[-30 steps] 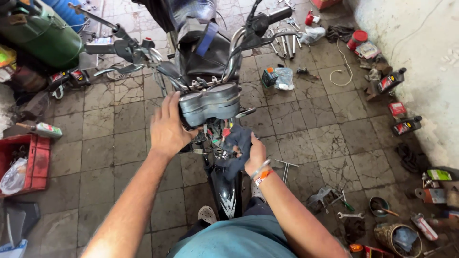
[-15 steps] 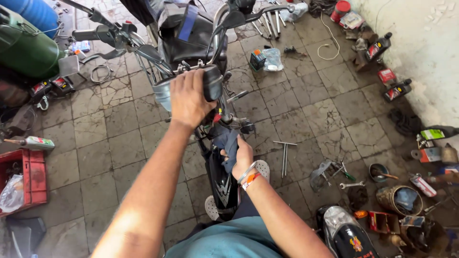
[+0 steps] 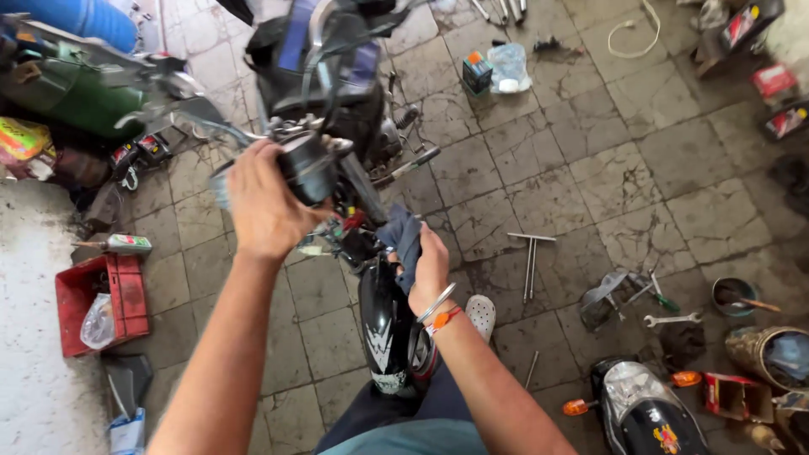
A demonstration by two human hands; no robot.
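Motorcycle instrument cluster, a dark rounded housing at the head of a stripped motorcycle, is lifted off the front of the machine and gripped from its left side by the left hand, whose fingers are curled tight around the housing and pressed together. Right hand sits lower, just above the black front mudguard, with its fingers closed on a blue-grey rag that is bunched against the exposed wiring and fittings at the steering head. Whether the rag touches the wiring itself cannot be told, as motion blur softens this zone. Handlebar runs off to upper left, blurred. On the tiled floor to the right lie a T-handle wrench, an open-ended spanner and a small metal bowl; a red crate stands at left, and a green tank rests at upper left. Judged from this arrangement, the step in hand appears to be wiping or clearing the area behind the cluster while the cluster is held out of the way. A next move would seem to call for a steady hold on the cluster so that any attached cables are not strained, and for the rag to be worked with care among the loose connectors, well apart from the tools on the floor.
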